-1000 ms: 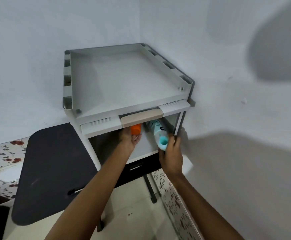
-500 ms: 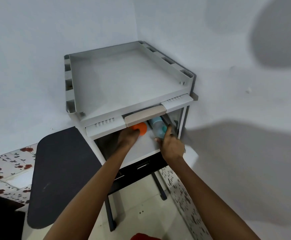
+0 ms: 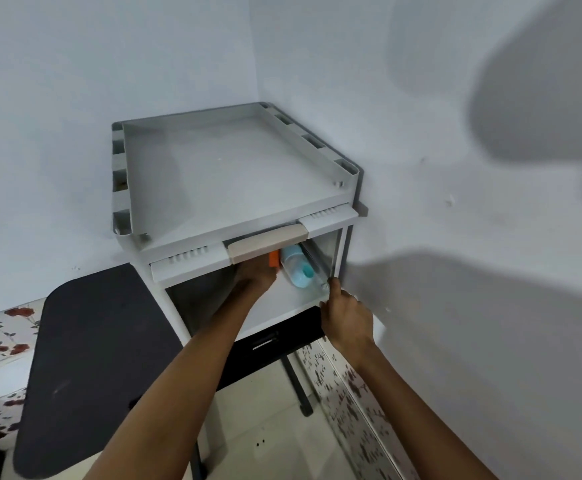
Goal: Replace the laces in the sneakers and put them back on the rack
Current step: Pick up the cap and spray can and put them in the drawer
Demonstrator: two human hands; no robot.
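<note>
At the far left a flowered cloth [image 3: 2,341] lay beside a dark, round-cornered tabletop [image 3: 85,358]. To its right the white rack [image 3: 185,268] stood in the corner of the room, with its top tray [image 3: 227,174] and a beige handle [image 3: 267,244] on the front rail.

The left hand [image 3: 255,275] reached into the open compartment under that handle. Its fingertips were hidden by the rail, so I could not tell whether it gripped anything. It lay against an orange thing [image 3: 274,259], of which only a sliver showed. Just beside that, on the shelf [image 3: 282,306], lay a pale blue thing [image 3: 296,268] with a round teal end. Neither could be made out as a sneaker for certain, and no laces showed.

The right hand [image 3: 346,320] was outside the compartment, one fingertip up at the lower corner of a clear panel [image 3: 317,265] on the rack's right side. Whether it pinched the panel or only touched it could not be told.

If these two things were the shoes, they would likely be light, with soft uppers that give under the fingers and a stiffer sole. The firm hold would probably be at the heel or across the sole. The low rail left little room above, so sliding them flat along the shelf would likely suit better than lifting.
</note>
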